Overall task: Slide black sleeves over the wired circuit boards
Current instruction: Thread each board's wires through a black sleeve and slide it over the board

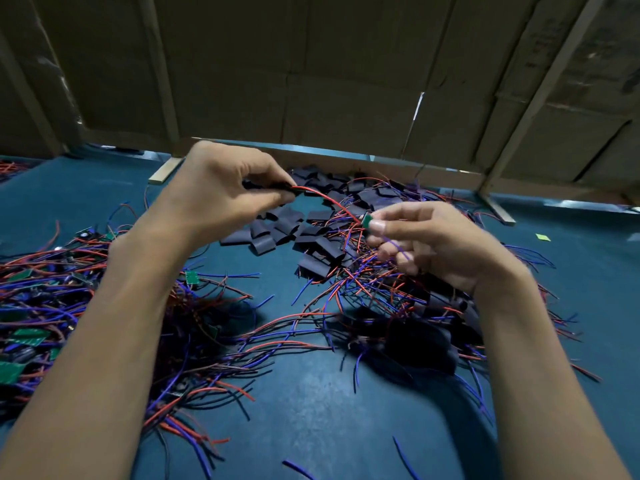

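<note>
Lying nearest on the dark teal work mat (311,410) are loose red, blue and black wire ends, with a dense tangle of wired green circuit boards (45,306) spread along the near left edge. To the right, a second heap of red and blue wires (363,289) mixes with dark sleeved pieces. Above these, both bare forearms reach in from the near edge. The right hand (426,240) pinches a small green circuit board (367,221) between thumb and forefinger, its other fingers curled, with a blue wire trailing under them. A thin red wire (329,199) arcs from that board up and left to the left hand (221,195), whose curled fingers and thumb grip a flat black sleeve (277,188); the wire's far end meets the sleeve's mouth, and whether it is inside cannot be told. Beyond the hands lies a pile of flat black sleeves (294,226) on the mat. Farthest back stand brown cardboard panels (311,64) braced by pale wooden strips.
</note>
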Demonstrator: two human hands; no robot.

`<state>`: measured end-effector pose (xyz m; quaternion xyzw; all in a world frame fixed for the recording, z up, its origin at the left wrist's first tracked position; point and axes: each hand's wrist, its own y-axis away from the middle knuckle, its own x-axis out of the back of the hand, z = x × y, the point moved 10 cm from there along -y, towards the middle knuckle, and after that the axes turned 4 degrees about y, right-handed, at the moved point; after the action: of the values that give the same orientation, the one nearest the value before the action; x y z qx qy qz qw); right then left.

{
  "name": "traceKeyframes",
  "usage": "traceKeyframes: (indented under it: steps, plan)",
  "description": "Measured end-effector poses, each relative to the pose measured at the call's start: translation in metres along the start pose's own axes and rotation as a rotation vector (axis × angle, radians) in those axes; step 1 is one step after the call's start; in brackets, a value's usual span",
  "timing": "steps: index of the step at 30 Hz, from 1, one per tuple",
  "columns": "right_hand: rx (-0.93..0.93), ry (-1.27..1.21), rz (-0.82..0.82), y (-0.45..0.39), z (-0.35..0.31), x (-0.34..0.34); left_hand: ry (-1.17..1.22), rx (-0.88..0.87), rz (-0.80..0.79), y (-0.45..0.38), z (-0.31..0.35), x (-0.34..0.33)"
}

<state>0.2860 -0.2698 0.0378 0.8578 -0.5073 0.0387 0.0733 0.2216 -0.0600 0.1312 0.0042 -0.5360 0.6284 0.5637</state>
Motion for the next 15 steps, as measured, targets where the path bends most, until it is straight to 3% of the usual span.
traceKeyframes:
  steps: [3,10,15]
  plan:
    - [0.095,-0.065,0.102,0.002,-0.013,0.020,-0.036,0.011,-0.051,0.000,-0.004,-0.004]
    - [0.208,0.018,0.116,0.008,-0.038,0.005,-0.101,-0.073,-0.130,-0.001,0.006,-0.021]
    - [0.283,-0.151,0.119,0.007,-0.046,-0.007,-0.110,-0.125,-0.176,-0.002,0.018,-0.037]
